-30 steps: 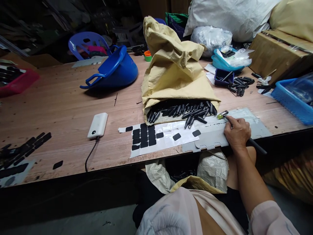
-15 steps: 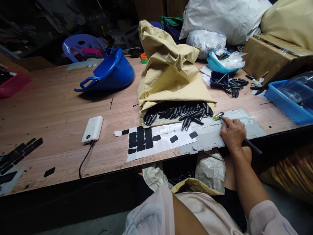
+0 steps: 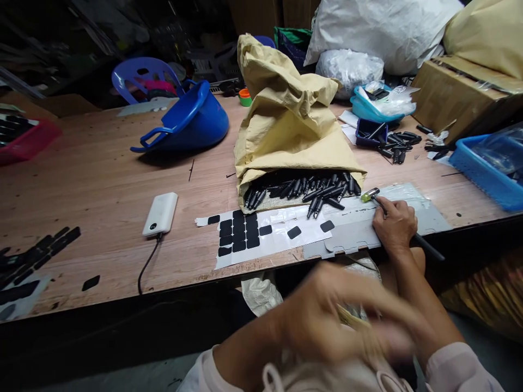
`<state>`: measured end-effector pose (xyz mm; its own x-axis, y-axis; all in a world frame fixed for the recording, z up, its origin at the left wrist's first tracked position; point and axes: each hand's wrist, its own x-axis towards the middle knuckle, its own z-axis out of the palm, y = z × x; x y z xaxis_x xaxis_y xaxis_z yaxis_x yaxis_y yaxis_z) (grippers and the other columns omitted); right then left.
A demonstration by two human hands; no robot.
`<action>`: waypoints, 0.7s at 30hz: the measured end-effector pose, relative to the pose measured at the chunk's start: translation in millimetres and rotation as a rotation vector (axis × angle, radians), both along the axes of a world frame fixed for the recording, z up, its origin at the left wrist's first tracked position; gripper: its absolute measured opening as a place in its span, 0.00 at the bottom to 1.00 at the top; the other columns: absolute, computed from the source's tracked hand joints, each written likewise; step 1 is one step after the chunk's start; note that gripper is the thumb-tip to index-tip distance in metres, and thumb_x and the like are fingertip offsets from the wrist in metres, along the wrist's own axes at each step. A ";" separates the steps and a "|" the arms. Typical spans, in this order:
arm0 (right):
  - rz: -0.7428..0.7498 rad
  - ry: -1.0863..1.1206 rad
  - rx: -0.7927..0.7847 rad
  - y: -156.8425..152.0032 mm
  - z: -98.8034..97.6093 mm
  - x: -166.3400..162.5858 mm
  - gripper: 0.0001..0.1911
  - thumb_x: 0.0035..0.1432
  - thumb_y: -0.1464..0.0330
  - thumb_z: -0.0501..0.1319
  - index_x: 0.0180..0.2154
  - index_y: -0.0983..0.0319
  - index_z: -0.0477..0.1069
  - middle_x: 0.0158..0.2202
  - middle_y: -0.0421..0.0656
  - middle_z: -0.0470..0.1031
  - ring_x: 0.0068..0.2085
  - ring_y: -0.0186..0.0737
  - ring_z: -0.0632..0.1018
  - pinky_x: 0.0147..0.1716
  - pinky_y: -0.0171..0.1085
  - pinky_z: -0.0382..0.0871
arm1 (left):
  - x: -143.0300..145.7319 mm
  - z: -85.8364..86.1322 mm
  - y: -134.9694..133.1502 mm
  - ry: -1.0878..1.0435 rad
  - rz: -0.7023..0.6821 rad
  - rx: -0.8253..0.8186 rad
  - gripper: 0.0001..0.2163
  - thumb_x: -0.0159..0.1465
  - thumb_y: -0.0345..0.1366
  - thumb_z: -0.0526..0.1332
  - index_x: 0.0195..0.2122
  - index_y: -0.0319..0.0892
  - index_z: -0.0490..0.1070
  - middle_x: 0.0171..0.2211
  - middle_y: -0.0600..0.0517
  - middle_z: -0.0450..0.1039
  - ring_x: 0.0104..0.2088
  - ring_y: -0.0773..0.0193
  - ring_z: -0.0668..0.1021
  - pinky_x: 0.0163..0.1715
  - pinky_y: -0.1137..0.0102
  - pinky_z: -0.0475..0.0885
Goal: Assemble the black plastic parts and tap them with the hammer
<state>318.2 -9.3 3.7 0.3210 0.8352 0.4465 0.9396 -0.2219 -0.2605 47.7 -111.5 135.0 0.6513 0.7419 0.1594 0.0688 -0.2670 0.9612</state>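
My right hand (image 3: 395,223) is closed round the black handle of a small hammer (image 3: 371,195), whose head has a yellow-green end and a shiny metal part. Beneath them lies a grey board (image 3: 351,234) at the table's front edge. My left hand (image 3: 327,316) is in front of my lap, below the table edge, its fingers smeared by motion; whether it holds anything cannot be made out. Left of the board is a white sheet (image 3: 278,247) bearing black rounded stickers (image 3: 239,234). Behind the sheet, black pen-like parts (image 3: 316,188) spill from the mouth of a tan sack (image 3: 294,136).
A white power bank (image 3: 160,214) with a black cable is on the left. Farther back is a tilted blue basin (image 3: 192,122). Black parts lie by a small dark-blue box (image 3: 370,133). On the right are a cardboard box (image 3: 461,98) and a blue tray (image 3: 486,177).
My left hand has come into view above my lap, blurred. My right hand keeps its grip on the hammer over the board. The whole view has shifted slightly.
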 end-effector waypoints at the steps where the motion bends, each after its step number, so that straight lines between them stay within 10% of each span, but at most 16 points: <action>1: -0.001 0.001 0.000 0.2 -0.3 0.0 0.19 0.66 0.67 0.58 0.53 0.57 0.82 0.42 0.49 0.73 0.40 0.46 0.65 0.38 0.42 0.51 | -8.4 -9.3 19.2 -0.020 0.178 0.028 0.14 0.70 0.48 0.66 0.50 0.48 0.83 0.46 0.47 0.83 0.48 0.56 0.83 0.45 0.65 0.81; 7: -0.001 0.006 0.006 1.3 -2.1 0.6 0.18 0.65 0.67 0.59 0.52 0.57 0.82 0.42 0.49 0.72 0.40 0.45 0.64 0.38 0.42 0.51 | -77.6 -91.2 142.5 0.317 1.115 0.281 0.17 0.64 0.33 0.65 0.55 0.43 0.80 0.58 0.42 0.73 0.63 0.50 0.74 0.69 0.55 0.68; 12: 0.000 0.001 0.016 1.1 -2.6 0.8 0.18 0.65 0.67 0.59 0.52 0.57 0.82 0.41 0.48 0.73 0.40 0.45 0.65 0.38 0.42 0.50 | -96.3 -122.1 169.4 0.689 1.127 0.252 0.24 0.65 0.37 0.64 0.62 0.40 0.75 0.63 0.36 0.69 0.67 0.40 0.69 0.71 0.46 0.62; 21: -0.001 -0.010 -0.002 0.2 -2.8 0.9 0.18 0.66 0.67 0.58 0.53 0.57 0.81 0.42 0.48 0.72 0.41 0.45 0.65 0.39 0.42 0.51 | -75.9 -121.2 157.7 0.856 1.173 0.214 0.28 0.65 0.41 0.66 0.66 0.41 0.71 0.71 0.33 0.60 0.69 0.33 0.66 0.68 0.39 0.61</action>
<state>319.1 -9.0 0.9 0.3177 0.8359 0.4476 0.9418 -0.2235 -0.2510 -28.2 46.2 13.8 -0.3448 0.9135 0.2158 0.8584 0.2138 0.4663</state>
